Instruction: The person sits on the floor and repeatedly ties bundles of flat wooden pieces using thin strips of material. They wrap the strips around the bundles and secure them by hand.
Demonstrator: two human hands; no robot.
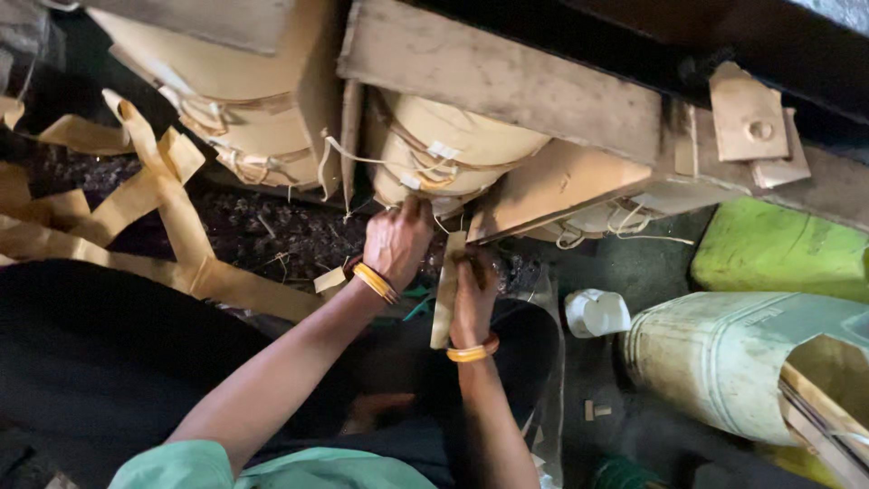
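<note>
Tan paper-wrapped round coils (453,149) sit in a row under a rough wooden beam (498,77), and the middle one is where the work is going on. It is already covered in its pale wrapping and bound with thin whitish cord (380,163). The coil to its left (226,91) looks wrapped and tied in the same way, so I judge that a good part of the wrapping is done there.

The left hand (396,243) reaches up to the lower edge of the middle coil. Its fingers are bent together against the wrapping, and I cannot tell if they pinch the cord or only press on the paper. The right hand (472,294) is just beside it, a little lower, with its fingers closed on a flat strip of tan paper (445,294) that hangs down past the wrist. This strip is not yet laid on the coil, so I think the binding of this coil is not finished.

Long loose tan paper bands (154,195) lie on the dark floor to the left. A green and white plastic can (724,358) stands well apart on the right.
</note>
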